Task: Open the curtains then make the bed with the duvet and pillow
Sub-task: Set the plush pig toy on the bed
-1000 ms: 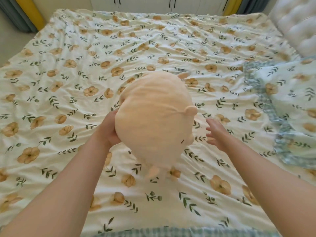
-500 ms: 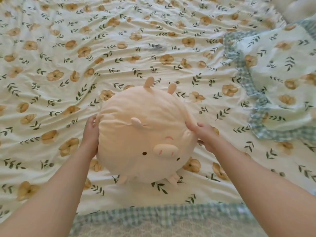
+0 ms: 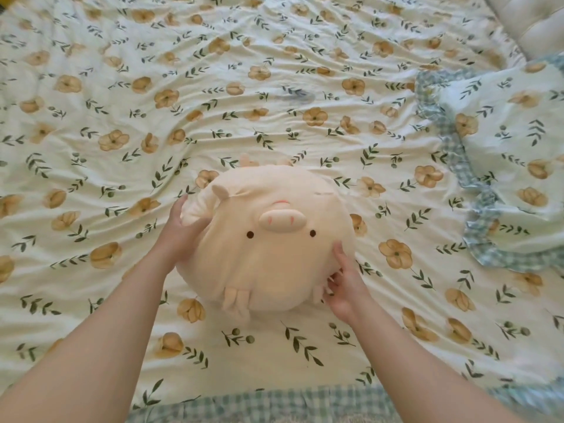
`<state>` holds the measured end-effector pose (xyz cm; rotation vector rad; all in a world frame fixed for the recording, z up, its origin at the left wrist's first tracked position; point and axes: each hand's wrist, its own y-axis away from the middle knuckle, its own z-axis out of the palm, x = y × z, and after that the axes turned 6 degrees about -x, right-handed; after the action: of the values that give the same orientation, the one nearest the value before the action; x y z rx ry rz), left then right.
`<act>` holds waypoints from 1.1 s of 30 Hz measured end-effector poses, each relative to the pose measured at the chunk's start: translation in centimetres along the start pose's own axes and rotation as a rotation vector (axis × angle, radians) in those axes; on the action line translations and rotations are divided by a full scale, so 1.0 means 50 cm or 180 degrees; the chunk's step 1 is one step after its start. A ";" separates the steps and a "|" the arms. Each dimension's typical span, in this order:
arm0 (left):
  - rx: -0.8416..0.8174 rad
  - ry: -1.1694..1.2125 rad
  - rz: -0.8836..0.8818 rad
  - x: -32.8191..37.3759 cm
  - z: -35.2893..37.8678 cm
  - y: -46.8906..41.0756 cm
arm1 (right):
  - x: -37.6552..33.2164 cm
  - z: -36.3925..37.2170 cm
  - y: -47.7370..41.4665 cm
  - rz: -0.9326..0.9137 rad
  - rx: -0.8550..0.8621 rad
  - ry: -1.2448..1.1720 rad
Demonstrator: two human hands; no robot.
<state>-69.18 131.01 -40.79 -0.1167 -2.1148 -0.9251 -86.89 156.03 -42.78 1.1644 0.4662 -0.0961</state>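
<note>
A round peach pig plush pillow (image 3: 268,248) lies on the floral duvet (image 3: 213,102), face up with its snout towards the far side. My left hand (image 3: 183,233) grips its left side, fingers curled into the soft fabric near one ear. My right hand (image 3: 343,285) holds the lower right edge beside a small foot, fingers bent against the plush. The duvet is spread across the whole bed with some wrinkles. A matching floral pillow (image 3: 512,154) with a green checked frill lies at the right.
A padded cream headboard (image 3: 531,22) shows at the top right corner. The duvet's green checked border (image 3: 274,404) runs along the near edge of the bed, just below my forearms.
The plush pig has turned in my hands, its face now pointing up, and has come down onto the duvet. My right hand has slid from its right side to the lower edge.
</note>
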 end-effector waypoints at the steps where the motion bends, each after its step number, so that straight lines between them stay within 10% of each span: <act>1: -0.0043 -0.0099 -0.0126 0.000 -0.005 -0.006 | 0.009 0.013 0.001 -0.0109 0.0108 0.0106; 7: -0.0787 -0.0399 -0.0428 -0.009 -0.003 -0.009 | 0.072 0.082 0.034 0.1001 -0.0262 -0.0796; 11: -0.0004 -0.0153 0.0228 0.014 0.027 -0.004 | 0.032 0.118 0.013 0.0119 0.0315 -0.0369; 15: -0.0650 0.0209 0.0240 0.056 0.080 0.006 | -0.064 0.091 -0.010 -0.1021 0.1117 0.0329; 33: -0.0959 0.0791 0.1345 0.394 0.762 0.269 | -0.769 -0.411 0.198 -0.3160 0.1325 0.2810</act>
<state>-101.82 161.25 -34.54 -0.5514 -1.6258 -0.9365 -124.70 172.19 -25.21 1.2395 1.8572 -0.5665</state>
